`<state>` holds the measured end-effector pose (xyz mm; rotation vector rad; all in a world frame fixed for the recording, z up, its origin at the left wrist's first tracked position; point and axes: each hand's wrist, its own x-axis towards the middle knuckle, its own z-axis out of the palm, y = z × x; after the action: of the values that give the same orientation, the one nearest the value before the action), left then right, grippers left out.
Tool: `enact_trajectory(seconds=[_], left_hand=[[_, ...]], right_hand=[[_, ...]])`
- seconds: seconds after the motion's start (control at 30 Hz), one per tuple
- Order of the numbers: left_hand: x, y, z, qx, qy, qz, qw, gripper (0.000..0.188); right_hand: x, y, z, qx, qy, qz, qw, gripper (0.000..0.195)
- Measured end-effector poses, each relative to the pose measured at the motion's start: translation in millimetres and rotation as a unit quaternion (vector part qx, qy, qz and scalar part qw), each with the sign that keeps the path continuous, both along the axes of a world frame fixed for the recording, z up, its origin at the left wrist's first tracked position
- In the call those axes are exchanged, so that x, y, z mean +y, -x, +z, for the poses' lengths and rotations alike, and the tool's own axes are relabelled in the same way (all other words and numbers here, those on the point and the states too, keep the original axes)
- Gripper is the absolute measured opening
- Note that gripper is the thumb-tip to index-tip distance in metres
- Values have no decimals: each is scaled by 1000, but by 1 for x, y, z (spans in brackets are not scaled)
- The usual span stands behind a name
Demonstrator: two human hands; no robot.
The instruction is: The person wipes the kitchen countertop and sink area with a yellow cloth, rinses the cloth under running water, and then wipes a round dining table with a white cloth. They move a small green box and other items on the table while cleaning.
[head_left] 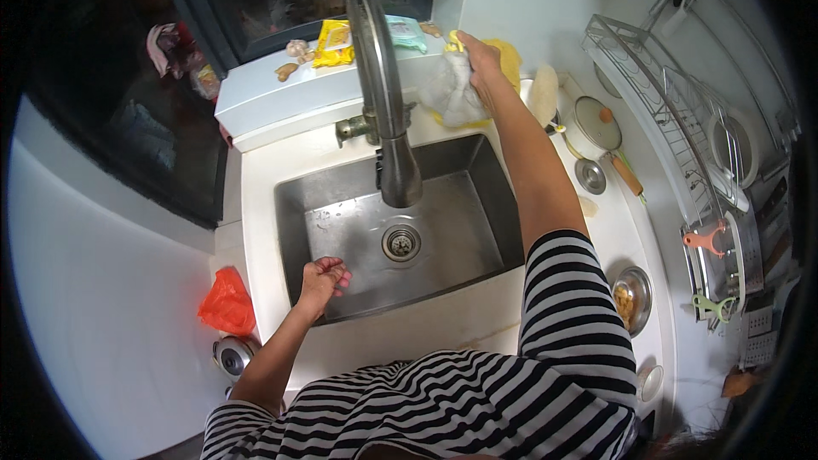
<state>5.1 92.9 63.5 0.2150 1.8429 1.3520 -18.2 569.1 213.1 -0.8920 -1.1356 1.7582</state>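
Observation:
My right hand [482, 61] is stretched out behind the sink, with its fingers at the yellow top of a whitish cloth or mesh item [455, 92]. Whether the fingers grip it is hard to see. A yellow cloth [507, 64] lies just beyond that hand. Over the front left part of the stainless steel sink [447, 230], my left hand [324, 278] hovers with loosely curled fingers and nothing visible in them. The metal faucet [401, 172] hangs above the basin near the drain [401, 243].
Yellow and green wipe packs [334, 43], garlic [297, 48] and ginger [286, 71] sit on the ledge. On the right are a lidded pot [594, 131], a metal bowl with food [632, 301] and a dish rack [664, 102]. A red plastic bag [228, 303] lies left.

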Motion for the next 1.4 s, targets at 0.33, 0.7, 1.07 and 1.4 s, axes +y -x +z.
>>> enact_trajectory(seconds=[0.33,0.7,1.07,1.4], left_hand=[[-64,-44,30,464,98,-177,862,40],[-142,-96,68,231,-30,-135,963,58],[-443,-258,17,-163,-385,296,859,71],[-651,-455,21,-1,-390,691,608,65]], right_hand=[[-31,-21,-18,71,39,50,995,46],[-275,-136,-97,17,226,287,931,42],[-755,-220,-121,-34,286,727,624,64],[-1076,-303,-155,-167,175,924,298,44]])
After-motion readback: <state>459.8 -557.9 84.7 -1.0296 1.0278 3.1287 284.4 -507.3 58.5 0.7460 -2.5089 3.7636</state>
